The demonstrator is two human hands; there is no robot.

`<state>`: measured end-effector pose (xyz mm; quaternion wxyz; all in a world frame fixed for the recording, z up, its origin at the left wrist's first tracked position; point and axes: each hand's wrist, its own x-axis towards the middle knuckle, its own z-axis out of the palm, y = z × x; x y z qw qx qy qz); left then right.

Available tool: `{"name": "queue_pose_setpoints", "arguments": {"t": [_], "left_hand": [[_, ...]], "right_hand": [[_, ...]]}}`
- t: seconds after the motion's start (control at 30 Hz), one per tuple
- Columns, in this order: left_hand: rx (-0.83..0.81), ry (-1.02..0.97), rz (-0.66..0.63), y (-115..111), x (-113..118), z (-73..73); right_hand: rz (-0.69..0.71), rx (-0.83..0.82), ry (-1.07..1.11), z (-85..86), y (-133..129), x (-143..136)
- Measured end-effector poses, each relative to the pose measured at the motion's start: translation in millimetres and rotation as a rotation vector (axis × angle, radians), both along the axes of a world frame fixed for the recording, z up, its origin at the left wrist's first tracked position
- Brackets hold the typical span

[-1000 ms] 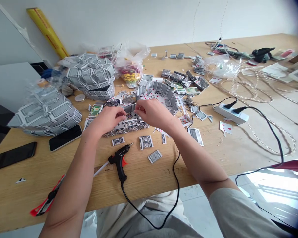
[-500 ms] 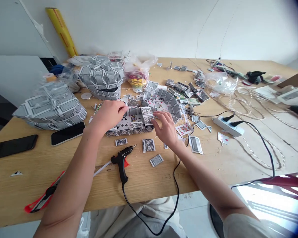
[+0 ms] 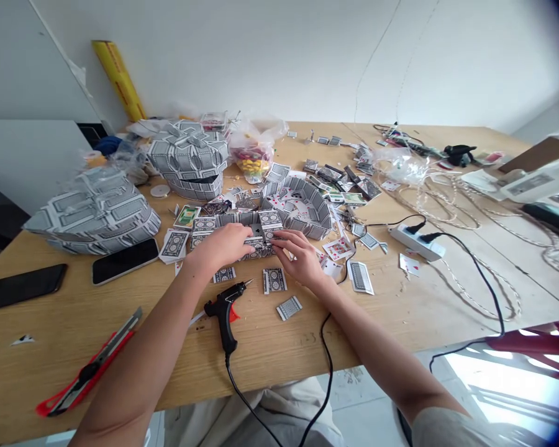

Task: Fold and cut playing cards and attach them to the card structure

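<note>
A low, flat structure glued from playing cards (image 3: 242, 226) lies in the middle of the wooden table (image 3: 400, 298). My left hand (image 3: 223, 246) rests on its front edge with the fingers curled over it. My right hand (image 3: 297, 256) touches its right front corner with the fingertips. Both hands meet at that front wall. A black hot glue gun (image 3: 224, 309) with an orange trigger lies just in front of my hands, its cord running off the table edge. Small folded card pieces (image 3: 274, 280) lie between the gun and the structure.
A curved card wall (image 3: 314, 208) stands behind. Two large card-covered shapes (image 3: 93, 211) (image 3: 190, 158) sit at left. Two phones (image 3: 125, 260) (image 3: 22, 287) and a red utility knife (image 3: 89, 366) lie front left. A white power strip (image 3: 415, 241), cords and loose cards spread at right.
Both hands have come down from pinching a small piece above the structure to its front edge. My head has lifted, so the view shows more of the wall.
</note>
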<state>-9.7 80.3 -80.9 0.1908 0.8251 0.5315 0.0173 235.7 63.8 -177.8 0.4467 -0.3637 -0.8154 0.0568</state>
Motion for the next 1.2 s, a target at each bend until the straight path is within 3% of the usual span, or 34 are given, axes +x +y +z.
{"name": "queue_pose_setpoints", "arguments": {"t": [0.33,0.93,1.2], "left_hand": [[-0.056,0.019,0.036,-2,6,0.4],[-0.046,0.111,0.047,-8,14,9.4],[-0.025,0.151,0.032,-9,20,5.7]], "right_hand": [[0.023,-0.12,0.023,-3.1,-1,0],[0.019,-0.089,0.035,-3.9,-2,-1],[0.023,-0.056,0.045,-5.6,-2,-2]]}}
